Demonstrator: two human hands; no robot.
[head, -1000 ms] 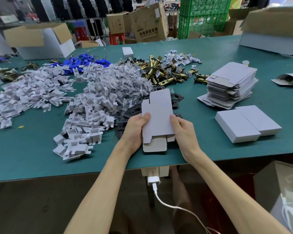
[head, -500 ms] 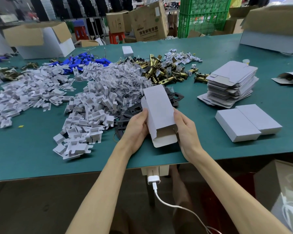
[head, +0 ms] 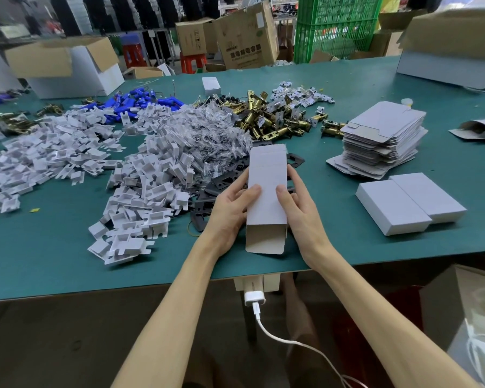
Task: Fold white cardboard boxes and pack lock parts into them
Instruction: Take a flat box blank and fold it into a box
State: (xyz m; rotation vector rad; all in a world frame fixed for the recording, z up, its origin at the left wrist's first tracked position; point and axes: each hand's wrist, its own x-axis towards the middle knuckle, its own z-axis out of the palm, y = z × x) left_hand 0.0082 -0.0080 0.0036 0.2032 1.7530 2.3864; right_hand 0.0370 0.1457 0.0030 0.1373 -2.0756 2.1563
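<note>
I hold a white cardboard box [head: 267, 197] over the near edge of the green table [head: 53, 256]. It is opened into a long sleeve, its near end open with a flap hanging toward me. My left hand [head: 230, 208] grips its left side, thumb on top. My right hand [head: 297, 205] grips its right side, thumb on top. Behind it lie black gasket plates [head: 221, 183], brass latch bolts [head: 275, 119], clear bagged parts [head: 207, 135] and white plastic inserts [head: 151, 180].
A stack of flat box blanks [head: 384, 135] lies at right, with two folded white boxes [head: 409, 203] nearer me. Blue parts [head: 135, 102] lie far left. Large cartons [head: 67, 65] stand at the table's back corners. A charger and cable [head: 254, 299] hang below the table edge.
The flat blank has been squeezed open into a box sleeve and straightened. Both thumbs have shifted onto its top face.
</note>
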